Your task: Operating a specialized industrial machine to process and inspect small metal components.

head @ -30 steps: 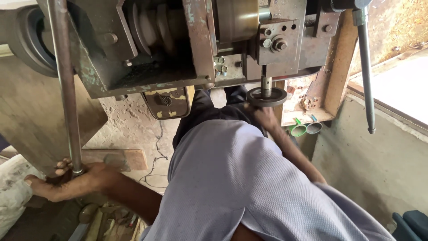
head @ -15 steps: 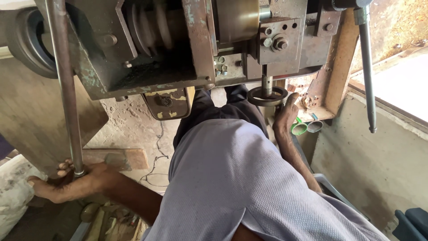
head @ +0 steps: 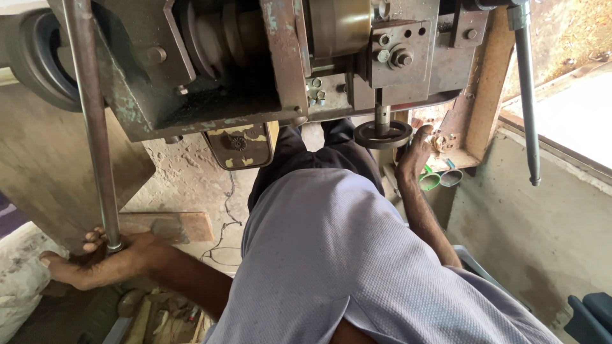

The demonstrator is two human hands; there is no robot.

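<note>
I stand over an old rusty machine (head: pixel 280 70) and look down my lilac shirt. My left hand (head: pixel 102 260) is low at the left, fingers curled around the bottom end of a long steel rod (head: pixel 92 121) that runs up past the machine body. My right hand (head: pixel 414 156) reaches forward under the machine. Its fingers are stretched against the right rim of a small black handwheel (head: pixel 382 135) on a short vertical shaft, not wrapped around it.
A second long lever (head: pixel 527 102) hangs at the right. A green ring (head: pixel 428 181) and a grey ring (head: pixel 451 177) lie on a ledge by the right hand. A wooden plank (head: pixel 167 226), a white sack (head: pixel 19 280) and loose tools (head: pixel 153 315) are on the floor.
My right hand has come off the underside of the handwheel and moved right, to its rim. My left hand stays on the rod's lower end.
</note>
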